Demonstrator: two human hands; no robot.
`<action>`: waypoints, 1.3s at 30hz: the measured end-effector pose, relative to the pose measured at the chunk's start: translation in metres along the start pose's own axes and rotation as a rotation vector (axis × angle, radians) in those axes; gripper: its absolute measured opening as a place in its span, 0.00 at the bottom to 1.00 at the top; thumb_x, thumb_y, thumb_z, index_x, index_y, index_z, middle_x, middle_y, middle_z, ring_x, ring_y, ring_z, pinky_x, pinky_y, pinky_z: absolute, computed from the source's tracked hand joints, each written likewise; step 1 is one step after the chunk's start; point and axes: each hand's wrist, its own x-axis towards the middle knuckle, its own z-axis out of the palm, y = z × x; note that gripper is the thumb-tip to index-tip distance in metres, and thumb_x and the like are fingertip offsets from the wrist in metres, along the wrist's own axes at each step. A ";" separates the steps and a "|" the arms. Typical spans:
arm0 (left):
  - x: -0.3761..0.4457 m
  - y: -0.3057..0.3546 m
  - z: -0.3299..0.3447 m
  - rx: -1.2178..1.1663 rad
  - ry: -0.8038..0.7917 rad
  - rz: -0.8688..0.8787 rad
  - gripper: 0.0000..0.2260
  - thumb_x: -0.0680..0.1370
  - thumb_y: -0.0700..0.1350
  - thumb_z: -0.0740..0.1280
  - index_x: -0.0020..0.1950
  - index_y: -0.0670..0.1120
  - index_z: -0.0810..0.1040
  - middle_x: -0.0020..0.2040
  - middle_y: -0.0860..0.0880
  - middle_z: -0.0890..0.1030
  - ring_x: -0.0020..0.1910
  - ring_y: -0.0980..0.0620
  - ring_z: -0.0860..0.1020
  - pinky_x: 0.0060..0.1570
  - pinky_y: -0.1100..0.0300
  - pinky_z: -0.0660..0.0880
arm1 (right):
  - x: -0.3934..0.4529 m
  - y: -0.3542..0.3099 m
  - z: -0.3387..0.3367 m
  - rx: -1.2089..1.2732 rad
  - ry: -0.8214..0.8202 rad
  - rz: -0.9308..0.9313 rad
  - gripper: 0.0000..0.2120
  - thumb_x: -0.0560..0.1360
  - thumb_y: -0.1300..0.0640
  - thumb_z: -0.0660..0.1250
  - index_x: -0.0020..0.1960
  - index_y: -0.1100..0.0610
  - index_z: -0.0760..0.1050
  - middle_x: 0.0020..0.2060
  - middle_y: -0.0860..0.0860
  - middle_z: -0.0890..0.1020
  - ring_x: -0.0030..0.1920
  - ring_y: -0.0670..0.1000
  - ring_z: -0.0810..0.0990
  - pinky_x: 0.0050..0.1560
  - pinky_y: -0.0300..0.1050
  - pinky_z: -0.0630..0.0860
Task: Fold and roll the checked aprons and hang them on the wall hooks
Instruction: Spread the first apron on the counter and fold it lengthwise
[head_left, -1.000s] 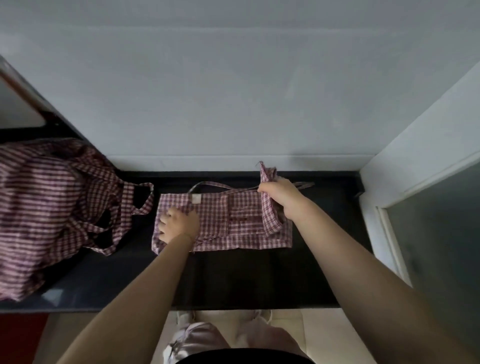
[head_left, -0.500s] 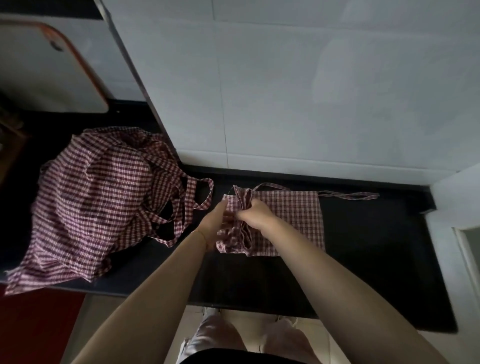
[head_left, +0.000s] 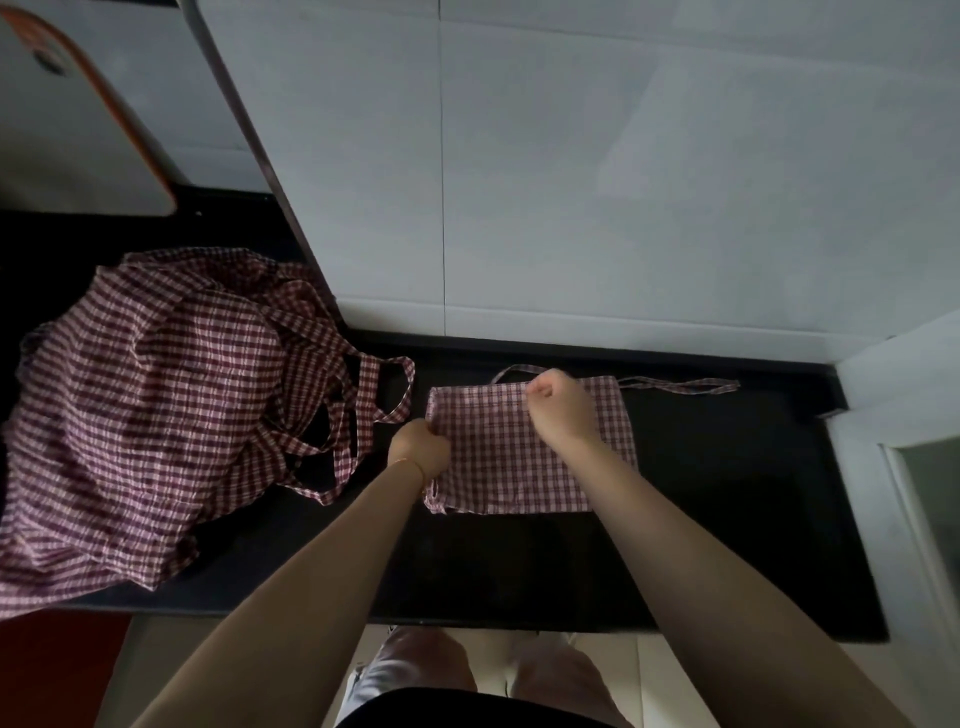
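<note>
**Hands on folded apron, dark counter**

Left hand (head_left: 420, 451) fisted at the left edge of the folded apron (head_left: 519, 457), fingers curled on the cloth there. Right hand (head_left: 558, 408) fisted at the apron's far edge, pinching the fold. Apron lies flat on the black counter (head_left: 727, 493), a tie strap (head_left: 680, 385) trailing right along the back. Heap of checked aprons (head_left: 156, 405) sits well left. White tiled wall (head_left: 623, 182) behind.

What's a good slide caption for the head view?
Both hands grip a folded checked apron on a dark counter.
</note>
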 end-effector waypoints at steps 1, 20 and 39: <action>-0.001 0.001 0.002 0.035 0.024 0.007 0.11 0.80 0.39 0.61 0.61 0.42 0.74 0.55 0.44 0.78 0.47 0.49 0.75 0.44 0.56 0.73 | 0.004 0.010 -0.010 -0.047 0.138 -0.016 0.03 0.80 0.60 0.64 0.51 0.55 0.76 0.47 0.49 0.78 0.45 0.47 0.78 0.39 0.35 0.72; -0.038 0.025 0.069 0.614 0.568 0.674 0.16 0.71 0.40 0.67 0.58 0.45 0.75 0.65 0.41 0.73 0.66 0.39 0.70 0.63 0.37 0.69 | 0.046 0.094 -0.106 -0.093 -0.543 0.099 0.35 0.74 0.62 0.70 0.75 0.42 0.60 0.68 0.50 0.70 0.63 0.54 0.73 0.56 0.53 0.78; -0.021 -0.002 0.101 0.821 0.164 0.352 0.36 0.73 0.75 0.38 0.75 0.62 0.26 0.76 0.47 0.25 0.76 0.36 0.30 0.71 0.28 0.37 | 0.058 0.107 -0.100 0.146 -0.330 0.078 0.19 0.76 0.65 0.70 0.63 0.53 0.70 0.55 0.56 0.79 0.50 0.52 0.82 0.43 0.46 0.83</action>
